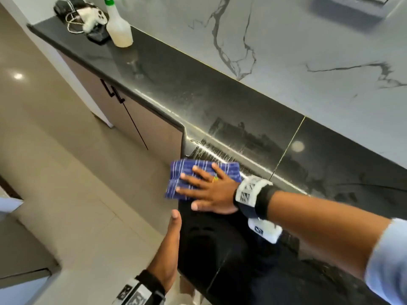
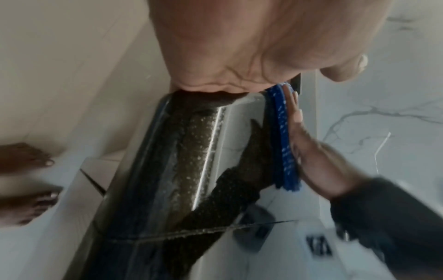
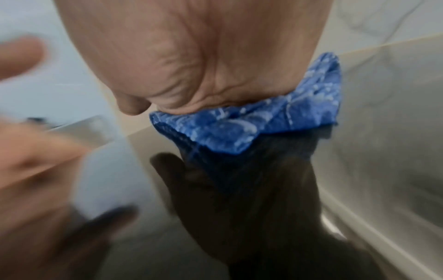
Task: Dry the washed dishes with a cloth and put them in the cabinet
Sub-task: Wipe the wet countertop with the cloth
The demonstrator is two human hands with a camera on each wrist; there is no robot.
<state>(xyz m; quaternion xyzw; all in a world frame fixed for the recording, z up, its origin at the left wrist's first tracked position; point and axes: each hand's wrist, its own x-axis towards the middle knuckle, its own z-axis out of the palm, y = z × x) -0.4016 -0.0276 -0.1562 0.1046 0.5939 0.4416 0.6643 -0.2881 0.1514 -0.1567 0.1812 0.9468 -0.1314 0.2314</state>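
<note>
A folded blue striped cloth (image 1: 202, 180) is pressed flat against the front edge of a black countertop (image 1: 242, 119) by the right hand (image 1: 209, 190), its fingers (image 1: 191, 176) spread wide and straight across the fabric. At six o'clock of the cloth, the left hand (image 1: 169, 245) is held against the counter's edge, fingers straight and together, gripping nothing. Wet streaks are seen on the stone at one o'clock of the cloth. A spray bottle (image 1: 119, 25) and a white game controller (image 1: 92, 17) are set well apart at eleven o'clock, near closed cabinet doors (image 1: 141, 119).
</note>
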